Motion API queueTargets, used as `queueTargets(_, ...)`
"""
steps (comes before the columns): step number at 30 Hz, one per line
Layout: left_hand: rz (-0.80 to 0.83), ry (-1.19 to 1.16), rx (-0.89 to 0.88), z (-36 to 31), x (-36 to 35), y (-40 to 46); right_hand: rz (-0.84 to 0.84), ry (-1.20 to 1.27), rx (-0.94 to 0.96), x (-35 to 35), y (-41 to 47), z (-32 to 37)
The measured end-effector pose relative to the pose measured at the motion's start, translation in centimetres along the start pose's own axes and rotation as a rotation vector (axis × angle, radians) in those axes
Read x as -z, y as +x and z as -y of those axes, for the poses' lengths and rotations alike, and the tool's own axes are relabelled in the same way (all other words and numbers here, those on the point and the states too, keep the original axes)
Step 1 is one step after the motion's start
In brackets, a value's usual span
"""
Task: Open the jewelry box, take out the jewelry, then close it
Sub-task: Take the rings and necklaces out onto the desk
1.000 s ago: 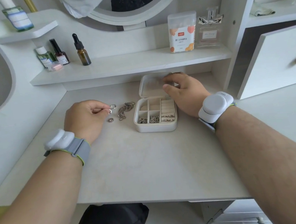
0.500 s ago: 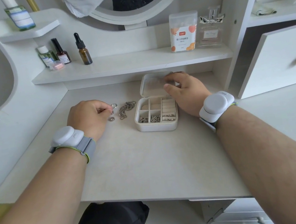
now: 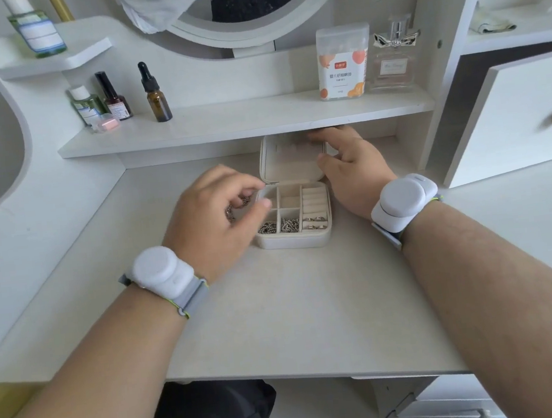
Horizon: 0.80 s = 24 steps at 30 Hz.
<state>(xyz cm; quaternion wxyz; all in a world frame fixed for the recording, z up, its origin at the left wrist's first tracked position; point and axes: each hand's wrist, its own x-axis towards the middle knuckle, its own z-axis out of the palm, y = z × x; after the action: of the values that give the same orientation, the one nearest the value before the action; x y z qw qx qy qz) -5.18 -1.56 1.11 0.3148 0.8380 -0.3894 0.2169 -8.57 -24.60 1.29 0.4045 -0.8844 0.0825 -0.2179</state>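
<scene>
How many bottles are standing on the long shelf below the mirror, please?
4. At the left end, a small green bottle, a dark nail polish bottle and an amber dropper bottle; at the right end, a clear perfume bottle. None seems hidden.

Cream jewelry box (image 3: 293, 237), seemingly silver jewelry (image 3: 289, 224).

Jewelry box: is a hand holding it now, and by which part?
The right hand holds the open lid by its far right corner, thumb on the right edge. The left hand hovers over the box, apparently holding nothing.
</scene>
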Motion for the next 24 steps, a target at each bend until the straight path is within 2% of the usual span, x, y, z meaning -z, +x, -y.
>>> queueTargets(3, 0.137, 0.085, -0.101, -0.8, -0.5, -0.4, -0.039, 0.013, -0.014, 0.0, 0.0, 0.0)
queueTargets(7, 0.147, 0.197, -0.152, -1.0, -0.6, -0.5, -0.064, 0.005, -0.052, 0.1, -0.1, 0.3)
queueTargets(14, 0.191, 0.113, -0.232, -1.9, -0.5, -1.3, -0.081, 0.042, -0.126, 0.9, -0.8, 0.7)
queueTargets(16, 0.207, 0.075, -0.211, -2.2, -0.4, -1.5, -0.105, 0.084, -0.148, 0.9, -1.1, 0.8)
queueTargets(19, 0.272, -0.002, -0.060, -2.6, -0.4, -1.6, -0.128, 0.118, -0.189, 1.3, -1.4, 1.1)
queueTargets(21, 0.308, 0.004, 0.029, -2.7, -0.3, -1.8, -0.133, 0.134, -0.191, 1.3, -1.7, 1.8)
queueTargets(24, 0.356, 0.020, 0.071, -2.9, -0.6, -1.8, -0.124, 0.139, -0.200, 1.3, -2.1, 2.5)
